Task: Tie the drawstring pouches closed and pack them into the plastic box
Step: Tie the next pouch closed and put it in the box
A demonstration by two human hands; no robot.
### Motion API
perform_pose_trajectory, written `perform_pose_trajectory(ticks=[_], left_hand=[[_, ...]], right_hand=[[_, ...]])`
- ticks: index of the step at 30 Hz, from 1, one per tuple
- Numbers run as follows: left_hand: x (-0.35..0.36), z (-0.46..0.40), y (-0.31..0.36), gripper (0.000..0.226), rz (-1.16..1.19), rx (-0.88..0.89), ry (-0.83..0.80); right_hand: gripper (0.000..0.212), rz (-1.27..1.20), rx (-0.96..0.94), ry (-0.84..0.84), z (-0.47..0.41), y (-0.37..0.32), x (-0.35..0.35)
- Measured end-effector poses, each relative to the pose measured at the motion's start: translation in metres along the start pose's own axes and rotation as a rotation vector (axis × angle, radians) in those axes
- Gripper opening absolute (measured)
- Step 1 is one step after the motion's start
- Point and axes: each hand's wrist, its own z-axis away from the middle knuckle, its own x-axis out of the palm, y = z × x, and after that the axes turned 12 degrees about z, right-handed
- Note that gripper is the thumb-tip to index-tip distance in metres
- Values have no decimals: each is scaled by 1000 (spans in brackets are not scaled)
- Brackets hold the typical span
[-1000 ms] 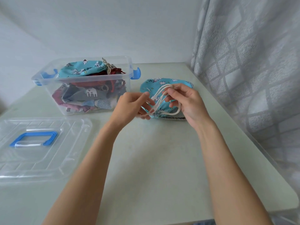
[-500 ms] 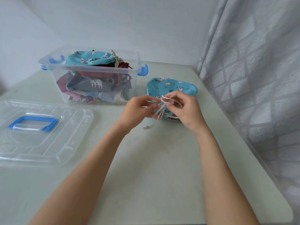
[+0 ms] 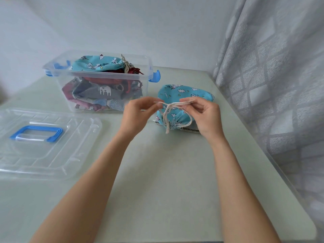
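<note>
Blur softens the left hand, so its fingertips are hard to read; it appears to be pinching one end of the cream drawstring, though the exact grip cannot be made out. At the far left, the clear lid with its blue handle is cut off by the frame edge and lies flat on the counter. Behind it, the plastic box is seen standing open, with blue latches at both ends. Its contents are only partly legible through the clear wall: a blue printed pouch is piled on top, above red, grey and pink fabric that cannot be told apart into separate pouches.

Just right of the box, on the counter, the blue pouch being tied is seen lying flat, printed with white clouds and small figures. Its near, gathered edge is partly hidden behind both hands. The drawstring is stretched between the hands above the pouch, crossed near the middle, with a loop curving down on the right and a loose end hanging toward the counter. The other end is pinched between thumb and forefinger of the right hand, its remaining fingers loosely curled. A grey patterned curtain fills the right edge.
</note>
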Motion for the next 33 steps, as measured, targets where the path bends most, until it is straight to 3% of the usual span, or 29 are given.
perform_pose_trajectory(ticks=[3,6,9,12,14,17,21,22,24,26,30,31,33], left_hand=[[-6,-5,0,14,276,-103,140],[-9,-10,0,21,697,-225,274],[-14,-13,1,28,1151,-304,275],[-15,-11,1,29,1310,-371,260],[-15,-9,-3,26,1120,-402,234],[-12,-7,-8,22,641,-360,159],[-4,-1,-11,21,94,-226,11],[-1,0,-11,19,49,-200,-39],[3,3,-11,15,11,-192,-114],[5,4,-10,13,-21,-210,-174],[5,5,-12,22,-184,-141,-227],[4,5,-13,22,-234,-107,-237],[0,5,-15,27,-322,-57,-276]], right_hand=[[10,-72,116,89,-3,6,-5],[12,-131,217,158,-4,10,-11],[11,-196,297,251,-5,11,-16],[14,-177,334,299,-5,13,-19],[14,-150,354,292,-5,16,-18],[14,-78,358,280,-5,20,-16],[14,352,365,78,0,34,-24],[12,440,392,18,0,37,-28],[30,630,413,-97,1,36,-38],[45,607,322,-226,0,25,-43],[11,344,107,-314,4,-3,-32],[6,391,96,-352,6,-4,-26],[18,631,92,-413,9,0,-14]])
